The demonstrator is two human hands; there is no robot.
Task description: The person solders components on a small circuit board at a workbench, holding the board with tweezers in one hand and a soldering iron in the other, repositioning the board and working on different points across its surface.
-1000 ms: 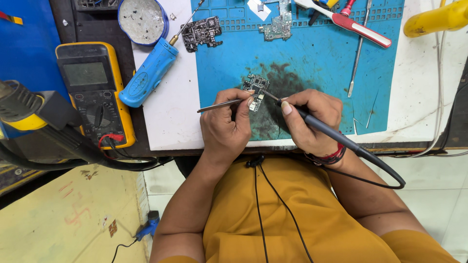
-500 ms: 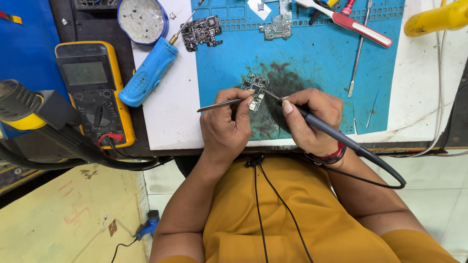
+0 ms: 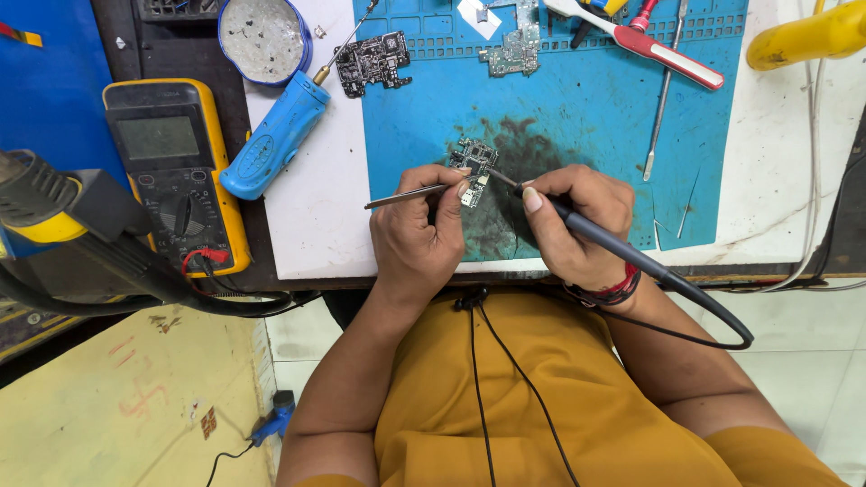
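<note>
A small circuit board (image 3: 475, 159) lies on a scorched patch of the blue work mat (image 3: 577, 117). My left hand (image 3: 424, 230) grips thin metal tweezers (image 3: 406, 195) whose tips rest on the board's lower edge. My right hand (image 3: 577, 221) holds a black soldering iron (image 3: 622, 251) like a pen, its tip touching the board from the right. The iron's cable (image 3: 722, 316) loops off the table's front edge.
A yellow multimeter (image 3: 171, 171), a blue handheld tool (image 3: 271, 144) and a round tin (image 3: 263, 36) sit to the left. Two more circuit boards (image 3: 374, 61) lie at the mat's top, with a red-handled tool (image 3: 672, 54) and a metal pick (image 3: 663, 99). A yellow-and-black hot-air handle (image 3: 54, 212) is at far left.
</note>
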